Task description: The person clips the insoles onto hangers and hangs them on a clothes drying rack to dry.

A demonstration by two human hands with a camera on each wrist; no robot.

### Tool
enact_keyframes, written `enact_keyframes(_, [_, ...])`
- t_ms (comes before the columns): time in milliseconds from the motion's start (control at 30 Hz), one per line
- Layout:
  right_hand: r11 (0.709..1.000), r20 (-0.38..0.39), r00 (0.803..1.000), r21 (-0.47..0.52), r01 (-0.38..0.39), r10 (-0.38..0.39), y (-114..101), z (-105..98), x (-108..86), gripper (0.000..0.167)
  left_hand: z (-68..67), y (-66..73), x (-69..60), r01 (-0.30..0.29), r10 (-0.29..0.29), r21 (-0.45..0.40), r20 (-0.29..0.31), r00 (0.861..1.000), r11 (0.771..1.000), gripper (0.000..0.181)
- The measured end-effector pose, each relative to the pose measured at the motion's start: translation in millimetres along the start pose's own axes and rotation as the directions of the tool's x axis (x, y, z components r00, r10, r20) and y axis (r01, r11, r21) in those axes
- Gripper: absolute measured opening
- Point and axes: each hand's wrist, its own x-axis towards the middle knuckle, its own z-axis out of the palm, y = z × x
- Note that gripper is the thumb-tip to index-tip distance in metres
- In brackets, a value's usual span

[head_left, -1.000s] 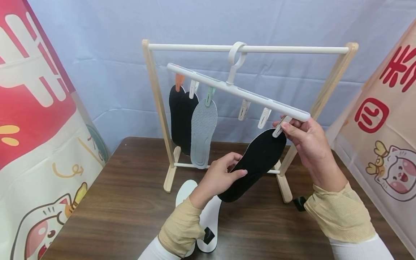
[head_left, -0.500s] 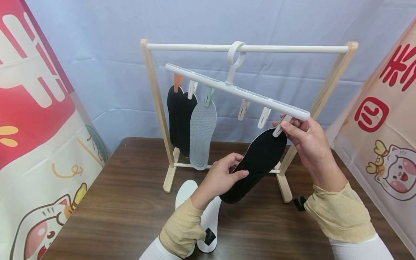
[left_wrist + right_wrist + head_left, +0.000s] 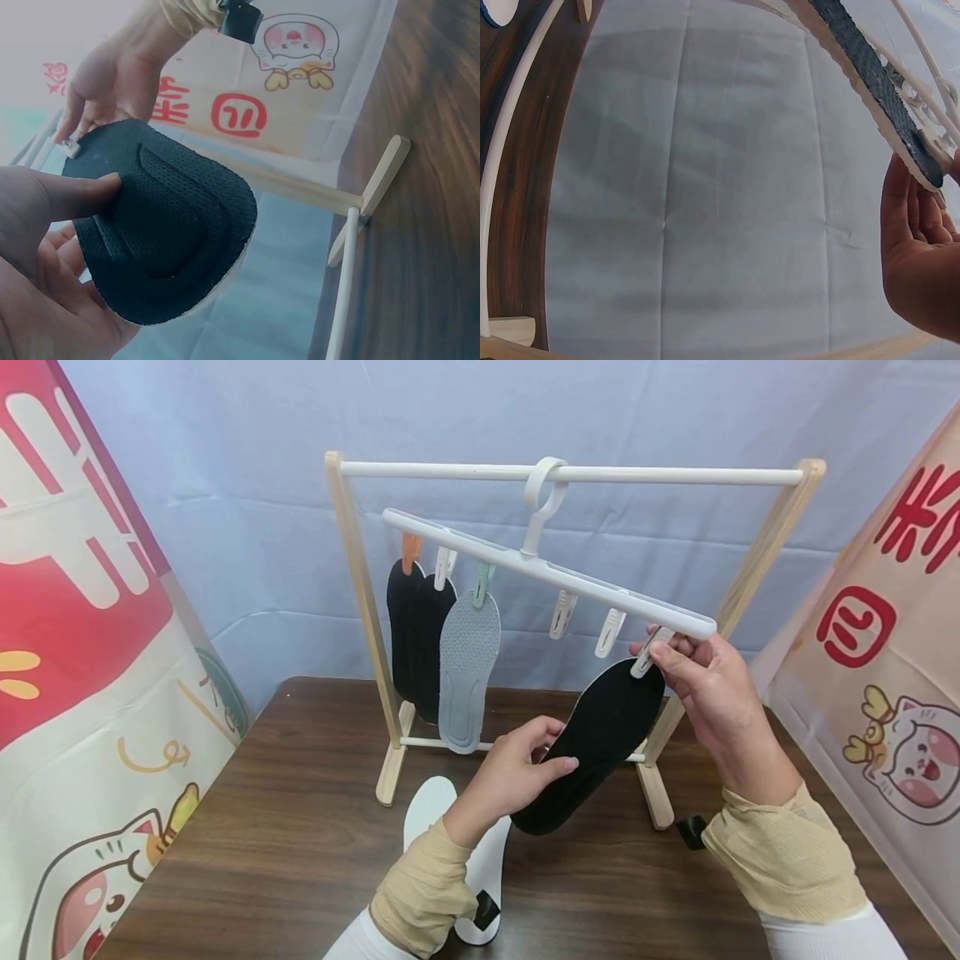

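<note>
A black insole (image 3: 611,718) slants below the right end of the white hanger bar (image 3: 517,558). The left hand (image 3: 510,772) pinches its lower part, thumb on the black face; the left wrist view shows this insole (image 3: 165,217) with the fingers behind it. At the insole's upper end the right hand (image 3: 716,697) pinches the white end clip (image 3: 652,653), which lies over the insole's edge. On the bar's left half hang black insoles (image 3: 427,643) and a grey insole (image 3: 469,668) from orange, white and green clips.
The hanger hooks over the top rail (image 3: 675,475) of a wooden-legged rack, tilted down to the right. Two white clips (image 3: 611,633) hang holding nothing. White insoles (image 3: 487,868) lie on the brown table (image 3: 300,835), partly under the left forearm.
The left hand and the lower end of the held insole have shifted slightly right and down. The right hand keeps its place at the clip. The hanging insoles have swayed a little.
</note>
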Motion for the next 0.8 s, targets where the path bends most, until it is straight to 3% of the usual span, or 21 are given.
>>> enact_keyframes(433, [1.0, 0.015, 1.0, -0.01, -0.009, 0.009, -0.2, -1.1, -1.7, 0.017, 2.1, 1.6, -0.6, 0.005, -0.005, -0.014, -0.004, 1.0, 1.0, 0.028])
enact_keyframes(800, [1.0, 0.021, 1.0, -0.027, 0.009, -0.009, -0.6, -1.8, -2.0, 0.019, 4.0, 2.3, -1.3, 0.037, -0.037, -0.022, 0.032, 0.999, 0.999, 0.027])
